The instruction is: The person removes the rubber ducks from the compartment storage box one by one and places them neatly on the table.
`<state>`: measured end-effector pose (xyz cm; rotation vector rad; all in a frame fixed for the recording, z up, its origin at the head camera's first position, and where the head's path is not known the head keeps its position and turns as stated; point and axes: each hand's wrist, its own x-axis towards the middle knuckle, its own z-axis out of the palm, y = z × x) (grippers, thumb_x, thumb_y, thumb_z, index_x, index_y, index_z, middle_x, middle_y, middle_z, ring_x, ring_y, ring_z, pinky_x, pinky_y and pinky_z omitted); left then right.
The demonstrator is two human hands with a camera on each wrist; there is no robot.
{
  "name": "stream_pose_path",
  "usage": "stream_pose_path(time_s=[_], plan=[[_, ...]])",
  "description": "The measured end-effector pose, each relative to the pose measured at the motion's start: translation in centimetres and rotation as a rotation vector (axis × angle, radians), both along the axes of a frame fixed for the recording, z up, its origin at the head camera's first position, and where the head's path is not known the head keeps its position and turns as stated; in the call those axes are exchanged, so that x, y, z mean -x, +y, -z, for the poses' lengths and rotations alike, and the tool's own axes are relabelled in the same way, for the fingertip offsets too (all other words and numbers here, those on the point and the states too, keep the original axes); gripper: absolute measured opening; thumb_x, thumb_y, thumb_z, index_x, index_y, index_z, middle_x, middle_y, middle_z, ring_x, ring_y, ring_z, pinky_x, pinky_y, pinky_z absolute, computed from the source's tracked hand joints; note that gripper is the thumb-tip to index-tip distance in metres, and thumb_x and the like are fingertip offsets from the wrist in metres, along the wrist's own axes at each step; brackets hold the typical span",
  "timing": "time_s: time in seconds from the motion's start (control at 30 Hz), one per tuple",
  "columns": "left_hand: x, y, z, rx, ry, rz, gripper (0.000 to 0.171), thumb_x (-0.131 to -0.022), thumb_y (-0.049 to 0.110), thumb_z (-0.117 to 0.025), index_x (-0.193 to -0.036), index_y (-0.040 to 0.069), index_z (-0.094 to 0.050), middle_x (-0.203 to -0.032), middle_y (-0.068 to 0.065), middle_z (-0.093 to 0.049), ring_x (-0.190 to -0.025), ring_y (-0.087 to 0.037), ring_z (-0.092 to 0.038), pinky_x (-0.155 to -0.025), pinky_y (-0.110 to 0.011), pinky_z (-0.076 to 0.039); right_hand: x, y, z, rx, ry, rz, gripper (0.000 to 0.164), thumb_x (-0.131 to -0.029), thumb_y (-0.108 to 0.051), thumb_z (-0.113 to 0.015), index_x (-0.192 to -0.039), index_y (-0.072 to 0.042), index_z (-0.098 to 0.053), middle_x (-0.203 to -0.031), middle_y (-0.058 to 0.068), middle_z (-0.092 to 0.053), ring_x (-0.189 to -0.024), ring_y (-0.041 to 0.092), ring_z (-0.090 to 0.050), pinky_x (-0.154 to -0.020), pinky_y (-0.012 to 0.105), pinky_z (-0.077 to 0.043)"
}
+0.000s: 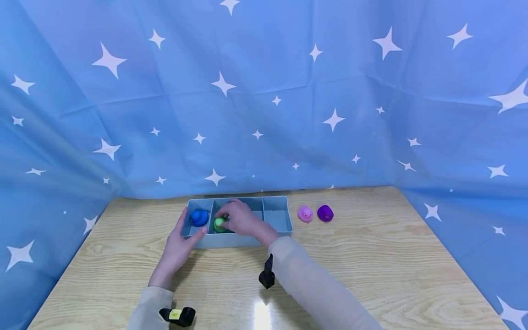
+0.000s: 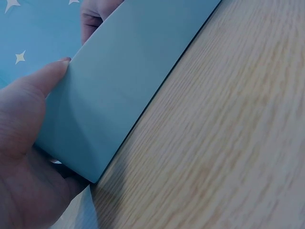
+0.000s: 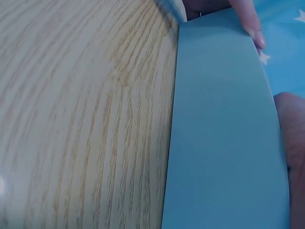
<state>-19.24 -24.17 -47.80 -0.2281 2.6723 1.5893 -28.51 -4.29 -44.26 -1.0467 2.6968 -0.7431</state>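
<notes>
A grey-blue divided box (image 1: 277, 215) stands near the table's back edge. My left hand (image 1: 176, 251) holds its left end, thumb at the front rim and fingers along the side; the left wrist view shows the box's front wall (image 2: 114, 86) beside that thumb. A blue rubber duck (image 1: 200, 217) sits in the leftmost compartment. In the compartment to its right, the fingers of my right hand (image 1: 242, 220) pinch a green rubber duck (image 1: 219, 223), partly covered by them. From the right wrist, the front wall (image 3: 226, 124) hides the duck and most of the fingers.
To the right of the box, a pink rubber duck (image 1: 305, 213) and a purple one (image 1: 325, 213) sit side by side on the wooden table (image 1: 371, 266). A blue cloth with white stars (image 1: 264, 114) hangs behind the table and along its sides.
</notes>
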Motion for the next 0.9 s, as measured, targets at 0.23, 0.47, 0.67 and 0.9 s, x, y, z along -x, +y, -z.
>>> stream_pose_path(time_s=[0.23,0.47,0.67,0.9], plan=[[0.14,-0.05,0.04,-0.008,0.009,0.004,0.094,-0.101,0.047,-0.063,-0.167,0.021,0.0,-0.17,-0.02,-0.009,-0.153,-0.047,-0.009,-0.119,-0.065,-0.018,0.14,0.14,0.09,0.026,0.0,-0.003,0.027,-0.098,-0.019,-0.074,-0.124,-0.013,-0.076,-0.11,-0.005,-0.074,-0.105,0.015,-0.054,-0.092,0.032,-0.048],[0.1,-0.09,0.0,-0.008,0.013,0.007,0.095,-0.101,0.048,-0.063,-0.167,0.02,0.0,-0.17,-0.019,-0.009,-0.154,-0.046,-0.009,-0.119,-0.064,-0.018,0.11,0.23,0.04,0.036,-0.002,-0.002,0.029,-0.099,-0.02,-0.071,-0.127,-0.014,-0.074,-0.111,-0.004,-0.073,-0.106,0.016,-0.057,-0.095,0.034,-0.049],[0.07,-0.08,-0.15,0.002,0.005,0.0,0.094,-0.102,0.046,-0.063,-0.167,0.019,0.0,-0.17,-0.02,-0.008,-0.153,-0.048,-0.008,-0.119,-0.065,-0.018,0.17,0.12,-0.07,0.032,0.001,0.008,0.029,-0.098,-0.022,-0.072,-0.126,-0.016,-0.075,-0.11,-0.007,-0.074,-0.108,0.015,-0.06,-0.104,0.036,-0.044],[0.14,-0.05,0.16,0.004,0.011,0.002,0.096,-0.1,0.05,-0.063,-0.167,0.019,0.0,-0.17,-0.021,-0.01,-0.153,-0.047,-0.009,-0.119,-0.065,-0.018,0.02,0.43,0.12,0.098,-0.006,0.02,0.028,-0.097,-0.019,-0.074,-0.125,-0.016,-0.076,-0.11,-0.005,-0.073,-0.102,0.013,-0.063,-0.087,0.028,-0.052]])
